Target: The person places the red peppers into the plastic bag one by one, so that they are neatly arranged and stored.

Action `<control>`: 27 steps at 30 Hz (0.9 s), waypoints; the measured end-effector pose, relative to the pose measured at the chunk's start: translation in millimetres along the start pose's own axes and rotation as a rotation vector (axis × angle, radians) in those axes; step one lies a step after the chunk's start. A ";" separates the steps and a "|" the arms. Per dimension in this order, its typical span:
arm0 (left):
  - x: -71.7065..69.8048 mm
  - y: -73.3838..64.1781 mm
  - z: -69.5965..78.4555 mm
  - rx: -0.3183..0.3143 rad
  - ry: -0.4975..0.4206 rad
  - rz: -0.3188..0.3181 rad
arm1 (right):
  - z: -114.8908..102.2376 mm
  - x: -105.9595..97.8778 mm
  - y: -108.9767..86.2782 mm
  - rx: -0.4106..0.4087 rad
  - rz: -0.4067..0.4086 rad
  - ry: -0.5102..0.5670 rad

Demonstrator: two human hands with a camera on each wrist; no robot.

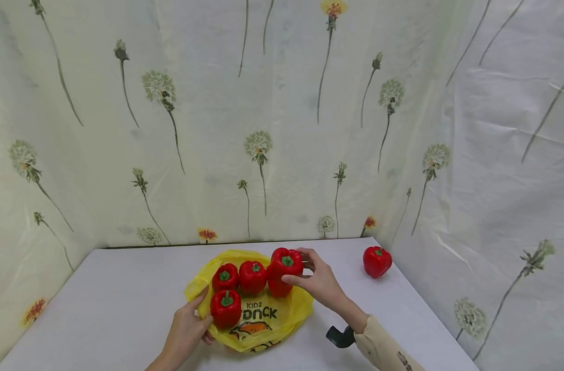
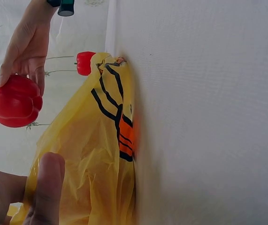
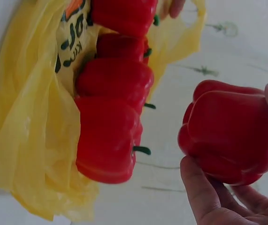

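My left hand pinches the left rim of a yellow plastic bag, its thumb on the outside. Several red bell peppers stand in the open bag with their green stems upward. Over the bag's right part, my right hand grips another red bell pepper between thumb and fingers. In the right wrist view this held pepper is apart from the peppers in the bag. From the head it overlaps one of them. Black print shows on the bag's inside.
One more red bell pepper lies on the white table near its right edge. Pale sheets with a dandelion print hang behind and beside the table. A dark wrist-worn device sits at my right wrist.
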State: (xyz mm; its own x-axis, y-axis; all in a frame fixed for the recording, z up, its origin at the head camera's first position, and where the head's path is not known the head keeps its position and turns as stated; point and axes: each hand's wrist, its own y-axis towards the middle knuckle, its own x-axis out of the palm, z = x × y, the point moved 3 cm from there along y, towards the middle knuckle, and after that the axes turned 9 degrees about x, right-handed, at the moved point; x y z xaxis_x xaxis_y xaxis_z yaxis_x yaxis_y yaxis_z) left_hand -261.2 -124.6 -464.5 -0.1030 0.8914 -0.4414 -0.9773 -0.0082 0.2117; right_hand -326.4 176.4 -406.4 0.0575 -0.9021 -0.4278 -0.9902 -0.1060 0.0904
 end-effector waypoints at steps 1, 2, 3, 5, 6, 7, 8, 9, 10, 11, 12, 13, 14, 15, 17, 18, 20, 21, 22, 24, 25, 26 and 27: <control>-0.1 -0.2 -0.1 0.000 -0.001 0.000 | -0.5 2.5 -0.9 0.001 -0.007 -0.001; -0.2 -0.4 -0.1 -0.001 -0.003 0.001 | -0.7 5.0 -1.6 0.000 -0.017 -0.003; -0.2 -0.4 -0.1 -0.001 -0.005 0.001 | -0.8 7.4 -2.2 0.003 -0.027 -0.006; -0.2 -0.3 -0.2 -0.004 -0.007 0.003 | -0.5 12.1 -3.1 0.008 -0.047 -0.011; -0.2 -0.2 -0.3 -0.004 -0.008 0.002 | -0.2 14.3 -3.4 0.007 -0.061 -0.013; -0.2 -0.1 -0.5 -0.004 -0.008 0.003 | 0.0 16.4 -3.8 0.009 -0.075 -0.013; -0.4 0.0 -0.3 -0.005 -0.007 0.003 | 0.4 18.5 -4.1 0.012 -0.090 -0.013; -0.7 -0.3 0.0 -0.003 -0.006 0.003 | 1.1 20.8 -4.4 0.015 -0.104 -0.014; -0.9 -0.4 0.2 -0.002 -0.006 0.003 | 2.2 23.2 -4.7 0.018 -0.116 -0.014; -1.1 -0.6 0.4 0.000 -0.007 0.003 | 2.9 25.5 -5.3 0.019 -0.130 -0.012; -1.4 -1.0 0.7 0.002 -0.009 0.004 | 3.7 27.8 -5.9 0.025 -0.143 -0.013; -1.6 -1.3 1.1 0.004 -0.010 0.005 | 4.4 30.4 -6.7 0.030 -0.157 -0.012; -1.8 -1.6 1.5 0.007 -0.011 0.006 | 5.2 33.0 -7.2 0.034 -0.170 -0.011; -1.8 -1.7 1.5 0.012 -0.011 0.006 | 5.8 35.6 -7.8 0.035 -0.181 -0.014; -1.2 -1.4 0.9 0.014 -0.012 0.008 | 6.3 40.4 -9.1 0.037 -0.198 -0.021; -0.9 -1.0 0.4 0.013 -0.013 0.009 | 6.4 42.7 -9.5 0.039 -0.205 -0.027; 0.0 -0.3 -0.8 0.012 -0.008 0.009 | 7.1 47.2 -10.4 0.037 -0.209 -0.046; 0.4 0.1 -1.4 0.011 -0.006 0.008 | 7.6 49.3 -10.8 0.035 -0.210 -0.056; 0.8 0.4 -2.1 0.009 -0.002 0.007 | 8.3 51.6 -11.0 0.036 -0.210 -0.067; 1.4 1.0 -3.1 0.007 0.003 0.006 | 9.7 55.8 -11.3 0.039 -0.213 -0.089; 1.4 0.9 -3.4 0.010 0.007 0.005 | 10.7 58.0 -11.2 0.043 -0.214 -0.101; 1.5 0.9 -3.8 0.009 0.008 0.006 | 11.8 59.9 -11.1 0.049 -0.217 -0.108; 1.7 0.8 -4.1 0.008 0.008 0.006 | 13.2 61.9 -10.9 0.055 -0.222 -0.113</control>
State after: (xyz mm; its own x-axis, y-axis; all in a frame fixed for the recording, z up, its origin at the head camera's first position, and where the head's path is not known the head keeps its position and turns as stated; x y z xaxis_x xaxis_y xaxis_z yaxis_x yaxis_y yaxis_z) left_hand -262.9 -125.0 -468.7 -0.1104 0.8878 -0.4469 -0.9751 -0.0098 0.2214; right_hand -313.7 127.3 -445.7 0.2629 -0.8064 -0.5298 -0.9605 -0.2707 -0.0647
